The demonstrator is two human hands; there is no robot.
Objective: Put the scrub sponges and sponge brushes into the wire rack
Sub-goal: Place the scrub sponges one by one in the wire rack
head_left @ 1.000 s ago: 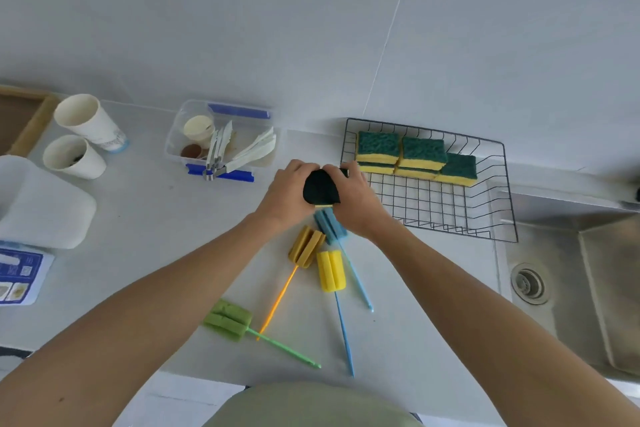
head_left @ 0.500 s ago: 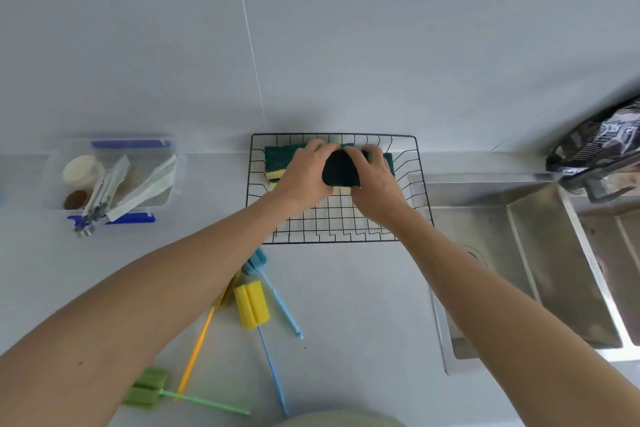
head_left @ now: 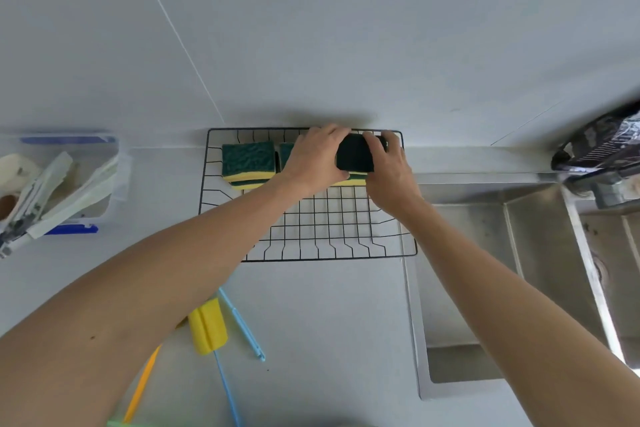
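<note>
A black wire rack [head_left: 311,236] stands against the wall. Green-and-yellow scrub sponges lie along its back; the leftmost sponge [head_left: 248,159] shows fully, the others are partly hidden by my hands. My left hand [head_left: 313,159] and my right hand [head_left: 388,170] both grip a dark green scrub sponge [head_left: 355,156], held over the sponges at the rack's back right. On the counter in front lie sponge brushes: a yellow-headed one [head_left: 207,326], a light blue handle [head_left: 242,326] and an orange handle [head_left: 142,388], partly under my left arm.
A steel sink [head_left: 485,270] adjoins the rack on the right, with a faucet [head_left: 599,156] wrapped in dark film above it. A clear plastic box [head_left: 69,180] of utensils stands at the left by the wall.
Both hands carried the dark sponge from the counter by the brushes up into the rack, then right toward its back right corner. My head turned right, bringing the sink into view.
</note>
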